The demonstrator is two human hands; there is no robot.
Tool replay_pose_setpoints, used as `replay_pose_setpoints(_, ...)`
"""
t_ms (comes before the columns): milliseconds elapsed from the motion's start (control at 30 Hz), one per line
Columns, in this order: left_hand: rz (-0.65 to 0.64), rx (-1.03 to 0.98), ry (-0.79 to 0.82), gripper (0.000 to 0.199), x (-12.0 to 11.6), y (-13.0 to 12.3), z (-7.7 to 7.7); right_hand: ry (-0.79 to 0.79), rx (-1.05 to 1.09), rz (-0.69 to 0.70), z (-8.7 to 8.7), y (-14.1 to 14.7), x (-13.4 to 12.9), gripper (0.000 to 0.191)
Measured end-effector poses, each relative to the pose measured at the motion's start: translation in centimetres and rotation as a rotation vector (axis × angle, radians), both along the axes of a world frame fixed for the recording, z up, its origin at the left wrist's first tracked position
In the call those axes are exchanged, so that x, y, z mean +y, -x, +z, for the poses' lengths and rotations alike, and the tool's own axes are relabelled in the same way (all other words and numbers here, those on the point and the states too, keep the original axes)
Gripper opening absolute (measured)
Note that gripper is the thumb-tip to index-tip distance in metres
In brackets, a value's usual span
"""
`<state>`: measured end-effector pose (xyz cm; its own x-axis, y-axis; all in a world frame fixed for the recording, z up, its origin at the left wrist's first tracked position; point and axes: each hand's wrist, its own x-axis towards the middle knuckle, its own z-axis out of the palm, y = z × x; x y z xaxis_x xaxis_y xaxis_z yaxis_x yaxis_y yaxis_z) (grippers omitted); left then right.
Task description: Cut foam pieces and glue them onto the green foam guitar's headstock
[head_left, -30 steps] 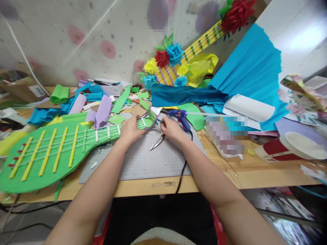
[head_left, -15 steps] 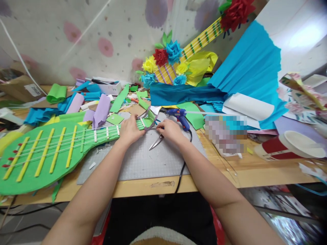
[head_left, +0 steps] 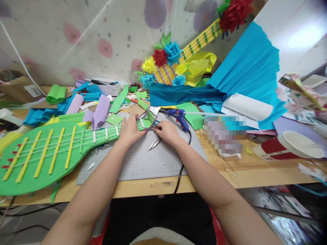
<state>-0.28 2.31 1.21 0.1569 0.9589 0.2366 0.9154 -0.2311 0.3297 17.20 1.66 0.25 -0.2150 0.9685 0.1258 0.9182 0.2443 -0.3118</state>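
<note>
A green paper guitar (head_left: 30, 153) with yellow bars and white strings lies across the left of the table, its neck pointing right. My left hand (head_left: 130, 132) is wrapped round the neck near the head, holding it on the grey cutting mat (head_left: 143, 168). Purple strips edge the green guitar head (head_left: 149, 120). At the head's right edge, my right hand (head_left: 167, 131) is closed in a pinch, apparently on a small thin blue stick; the fingertips partly hide it. Beneath that hand lie scissors (head_left: 154, 144), blades showing and handles mostly covered.
Just right of my right hand lies a blue glue gun (head_left: 178, 117), its black cord (head_left: 182, 170) running over the table edge. Coloured paper scraps (head_left: 100, 110) crowd the back. A yellow guitar with paper flowers (head_left: 168, 64) leans on the wall. A paper cup (head_left: 278, 146) is at right.
My right hand has moved slightly left, its fingertips now closer against the guitar head. My left hand keeps its hold on the neck.
</note>
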Motion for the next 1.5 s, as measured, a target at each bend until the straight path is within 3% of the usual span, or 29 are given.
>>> replay_pose_setpoints(167,0.022,-0.049,-0.064,0.066,0.7,0.7,-0.6,-0.006,0.015,0.006,0.4,0.2,-0.4,0.025)
replay_pose_setpoints(533,0.059,-0.116,-0.014,0.073,1.2,1.1,-0.9,0.023,-0.153,0.115,1.1,1.7,-1.7,0.021)
replay_pose_setpoints(800,0.083,-0.136,0.023,0.074,1.4,1.3,-0.9,0.125,-0.151,0.086,2.0,0.5,-1.5,0.018)
replay_pose_setpoints(1100,0.093,-0.164,0.032,0.075,1.3,1.3,-0.8,0.171,0.283,-0.058,0.5,2.0,-1.1,0.015)
replay_pose_setpoints(1300,0.078,-0.157,0.03,0.072,1.3,1.3,-0.7,0.1,0.27,-0.072,0.3,3.9,-1.5,0.015)
replay_pose_setpoints(1500,0.085,-0.152,0.042,0.072,1.3,1.3,-0.7,0.129,0.233,-0.091,0.2,4.3,-1.3,0.016)
